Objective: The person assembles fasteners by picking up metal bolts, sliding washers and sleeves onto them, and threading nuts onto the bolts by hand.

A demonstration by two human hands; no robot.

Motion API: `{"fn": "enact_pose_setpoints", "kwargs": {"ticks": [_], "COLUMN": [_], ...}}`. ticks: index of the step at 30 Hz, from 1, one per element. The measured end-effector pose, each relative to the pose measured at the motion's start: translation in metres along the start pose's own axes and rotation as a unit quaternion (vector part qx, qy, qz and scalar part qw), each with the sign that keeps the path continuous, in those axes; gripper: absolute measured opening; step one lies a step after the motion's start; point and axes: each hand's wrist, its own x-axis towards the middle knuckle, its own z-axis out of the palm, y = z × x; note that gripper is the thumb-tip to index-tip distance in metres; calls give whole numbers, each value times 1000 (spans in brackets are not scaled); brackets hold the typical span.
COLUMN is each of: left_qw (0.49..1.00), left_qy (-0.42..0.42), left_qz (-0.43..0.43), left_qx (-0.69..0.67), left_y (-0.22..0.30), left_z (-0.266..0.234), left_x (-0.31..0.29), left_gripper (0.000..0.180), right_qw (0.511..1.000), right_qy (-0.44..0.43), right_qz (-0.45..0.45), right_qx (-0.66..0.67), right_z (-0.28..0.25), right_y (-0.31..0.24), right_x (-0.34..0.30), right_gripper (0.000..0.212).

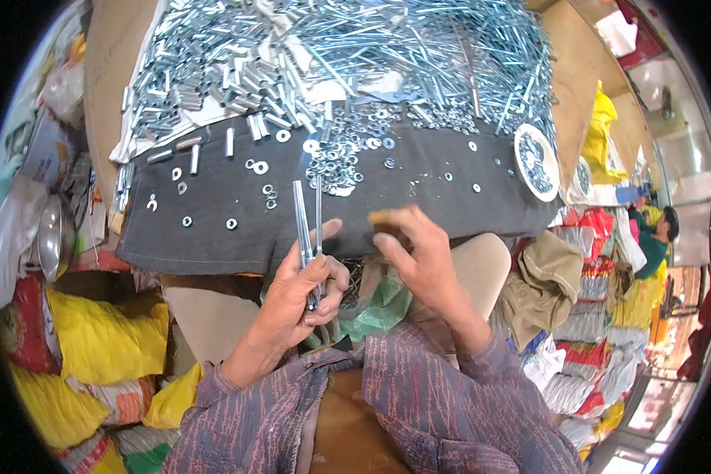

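My left hand (299, 294) is closed around a few shiny metal pieces held upright: a thicker metal tube (299, 212) and a thin rod (319, 207) stick up past the fingers. To the right, my right hand (420, 257) hovers at the near edge of the dark cloth, thumb and index finger apart. A yellowish patch covers the tip of its index finger, slightly blurred; I see nothing gripped there. Beyond both hands lies a heap of small nuts and washers (336, 166), with loose washers (261, 167) scattered on the dark cloth (403, 209).
A large pile of long thin bolts (419, 47) fills the far side, with short metal sleeves (189, 87) at far left. A white bowl (520, 158) of small parts sits right. Yellow sacks (107, 336) lie left; a green plastic bag (375, 308) hangs between my knees. Another person (654, 245) is far right.
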Motion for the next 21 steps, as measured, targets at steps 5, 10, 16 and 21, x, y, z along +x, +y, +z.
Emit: {"fn": "enact_pose_setpoints", "kwargs": {"ticks": [5, 10, 16, 21], "left_qw": [996, 967, 941, 943], "left_qy": [66, 147, 174, 177], "left_qz": [0, 72, 109, 124], "left_qx": [63, 194, 270, 252], "left_y": [-3, 0, -8, -6], "left_z": [4, -3, -1, -4], "left_x": [9, 7, 13, 11], "left_gripper": [28, 25, 22, 21], "right_qw": [955, 960, 943, 930], "right_qy": [106, 76, 186, 157], "right_qz": [-162, -165, -158, -223], "right_qx": [-227, -213, -229, -245], "right_z": [31, 17, 13, 28], "right_y": [27, 35, 55, 53], "right_x": [50, 59, 97, 90], "right_gripper": [40, 30, 29, 31]}}
